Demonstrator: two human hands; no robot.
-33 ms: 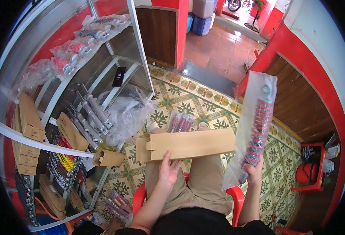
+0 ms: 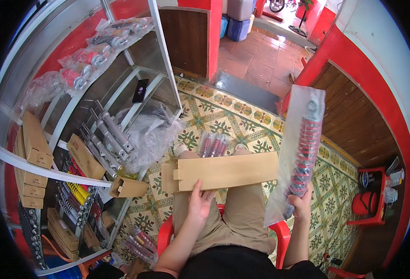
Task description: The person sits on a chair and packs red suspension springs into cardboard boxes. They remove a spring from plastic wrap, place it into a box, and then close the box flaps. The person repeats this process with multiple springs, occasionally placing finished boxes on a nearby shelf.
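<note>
Across my thighs lies a long plain cardboard box (image 2: 228,172), with an end flap standing out at its left. My left hand (image 2: 199,204) grips its near edge, thumb on top and fingers underneath, partly hidden. To the right of the box my right hand (image 2: 301,202) is closed around the lower end of a shock absorber (image 2: 305,149) with a red spring. A clear plastic bag (image 2: 286,135) encloses this shock absorber, which is held nearly upright, leaning right at the top. More bagged red shock absorbers (image 2: 214,145) lie on the floor beyond the box.
A metal-framed shelf (image 2: 165,51) at the left carries bagged shock absorbers, grey fork tubes (image 2: 108,128), cardboard boxes (image 2: 33,186) and a phone (image 2: 141,91). Another bagged bundle (image 2: 139,244) lies beside my red chair (image 2: 282,237). A red stool (image 2: 377,195) with a bucket stands right.
The upper end of the bagged shock absorber has shifted very slightly left. Both hands keep their grips, and the box has hardly moved.
</note>
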